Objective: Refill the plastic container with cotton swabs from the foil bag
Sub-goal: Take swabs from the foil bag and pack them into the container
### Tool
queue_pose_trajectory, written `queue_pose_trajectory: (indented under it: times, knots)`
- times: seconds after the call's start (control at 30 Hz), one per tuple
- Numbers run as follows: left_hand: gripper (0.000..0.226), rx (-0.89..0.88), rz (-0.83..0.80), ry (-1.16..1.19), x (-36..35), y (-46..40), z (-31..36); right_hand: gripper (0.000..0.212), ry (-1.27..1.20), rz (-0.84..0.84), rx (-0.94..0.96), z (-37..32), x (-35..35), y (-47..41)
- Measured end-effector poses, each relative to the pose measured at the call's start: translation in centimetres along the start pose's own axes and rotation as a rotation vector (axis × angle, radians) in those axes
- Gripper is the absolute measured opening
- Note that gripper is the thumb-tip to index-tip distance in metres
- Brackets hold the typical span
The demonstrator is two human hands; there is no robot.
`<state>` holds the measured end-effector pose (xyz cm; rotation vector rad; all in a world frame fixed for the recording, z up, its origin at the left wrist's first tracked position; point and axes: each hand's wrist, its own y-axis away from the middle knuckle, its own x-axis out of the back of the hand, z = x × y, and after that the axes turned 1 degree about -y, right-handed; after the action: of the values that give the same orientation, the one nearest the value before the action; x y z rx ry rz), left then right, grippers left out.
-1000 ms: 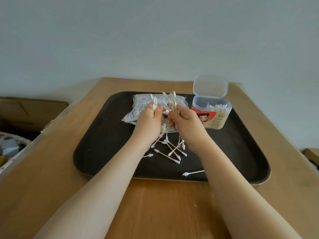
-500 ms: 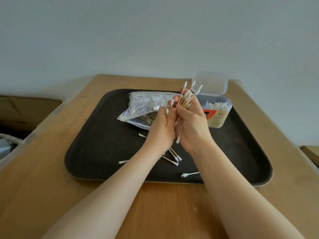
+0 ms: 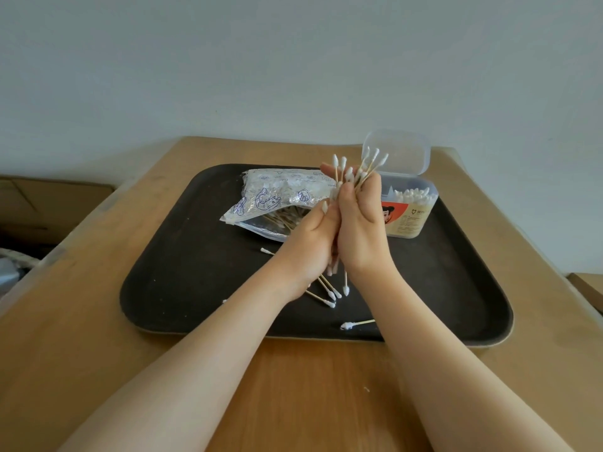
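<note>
Both hands are pressed together above the dark tray [image 3: 182, 288]. My right hand [image 3: 362, 233] grips an upright bunch of cotton swabs [image 3: 355, 171], whose white tips fan out above its fingers. My left hand [image 3: 310, 246] holds the same bunch from the left side. The foil bag [image 3: 280, 197] lies open on the tray behind and left of the hands, with swab sticks showing in its mouth. The clear plastic container [image 3: 411, 207] stands right of the hands, lid flipped up, swabs inside.
Several loose swabs [image 3: 329, 293] lie on the tray under my wrists, and one more [image 3: 355, 324] lies near the tray's front rim. The tray sits on a wooden table [image 3: 293, 386]. A cardboard box [image 3: 49, 203] is at the left.
The hands rose from the tray with a gathered bunch of swabs and brought it upright between them, shifting slightly toward the container. Fewer loose swabs lie on the tray.
</note>
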<state>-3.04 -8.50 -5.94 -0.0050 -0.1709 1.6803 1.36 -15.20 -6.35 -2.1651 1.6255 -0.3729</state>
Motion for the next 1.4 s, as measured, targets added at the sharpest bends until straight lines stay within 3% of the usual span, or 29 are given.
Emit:
queue_pose_trajectory:
  times: [0.13,0.27,0.37,0.47,0.5,0.63,0.77,0.93,1.07,1.2,1.3,1.4]
  knots:
    - [0.035,-0.007,-0.091,-0.074,0.2,0.3,0.3,0.032,0.041,-0.067,-0.067,0.1,0.6,0.2]
    - [0.031,-0.01,-0.06,-0.254,0.8,0.1,0.3,0.052,-0.039,-0.126,-0.233,-0.1,0.4,0.5]
    - [0.035,-0.04,0.025,-0.392,1.2,-0.3,0.3,0.037,0.072,-0.15,-0.247,-1.3,-0.7,0.7]
    - [0.03,-0.027,0.014,-0.402,1.5,-0.4,0.4,0.018,0.016,-0.077,-0.22,-2.3,-0.4,0.4]
    - [0.027,-0.02,-0.008,-0.406,1.6,-0.4,0.3,0.016,-0.006,-0.068,-0.179,-2.3,0.0,0.1]
    - [0.022,0.033,-0.107,-0.34,2.1,-0.6,0.0,0.043,0.037,-0.132,0.014,-2.6,1.3,-0.6]
    - [0.026,0.035,-0.128,-0.331,1.8,-0.3,0.5,0.017,0.284,-0.125,0.077,-3.0,1.3,-0.6]
    - [0.03,0.061,-0.143,-0.249,1.6,0.3,0.8,0.027,0.285,-0.282,-0.108,-3.7,1.3,-0.7]
    - [0.034,0.043,-0.154,-0.249,2.0,0.1,1.0,0.033,0.037,-0.184,-0.18,-4.1,1.5,-1.0]
    - [0.027,0.076,-0.191,-0.27,2.2,-0.1,0.7,0.028,-0.013,-0.183,-0.259,-4.2,1.7,-1.2]
    - [0.029,0.124,-0.2,-0.266,2.2,-0.2,0.4,0.037,0.061,-0.095,-0.115,-4.0,2.2,-1.4]
    - [0.034,0.123,-0.168,-0.35,1.9,-0.2,0.9,0.029,0.464,-0.202,0.1,-4.0,2.2,-1.0]
